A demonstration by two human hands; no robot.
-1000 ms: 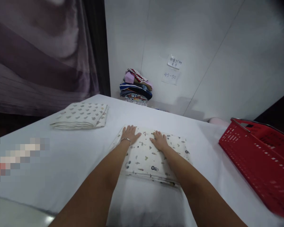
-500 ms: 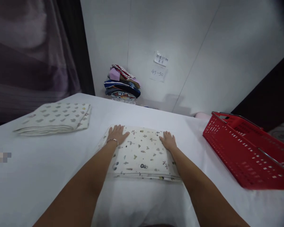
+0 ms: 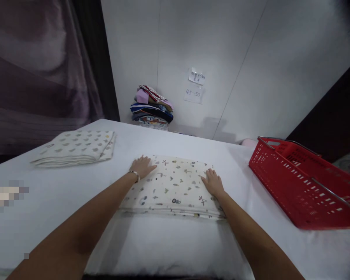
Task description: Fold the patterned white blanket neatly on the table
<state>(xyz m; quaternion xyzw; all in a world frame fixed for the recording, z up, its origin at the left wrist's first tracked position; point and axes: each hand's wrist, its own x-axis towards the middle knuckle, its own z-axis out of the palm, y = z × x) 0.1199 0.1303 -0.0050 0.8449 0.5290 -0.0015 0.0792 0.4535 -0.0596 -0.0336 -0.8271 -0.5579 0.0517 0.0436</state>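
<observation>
A folded cream cloth [image 3: 175, 186] printed with small palms and leaves lies flat on the white table in front of me. My left hand [image 3: 143, 167], with a bracelet at the wrist, rests on the cloth's far left part, fingers spread. On the cloth's right edge lies my right hand [image 3: 212, 182], its fingers also stretched out. Neither hand grips anything. The folded layers show along the cloth's near edge.
A second folded cream cloth [image 3: 78, 147] lies at the table's left. To the right stands a red perforated basket [image 3: 291, 186] with metal handles. Behind the table, a stack of folded fabrics [image 3: 152, 107] rises against the wall. Paper notes [image 3: 195, 85] hang there.
My left hand has shifted slightly left and down on the cloth. My right hand has slid a little nearer to me along the right edge. The view has shifted slightly.
</observation>
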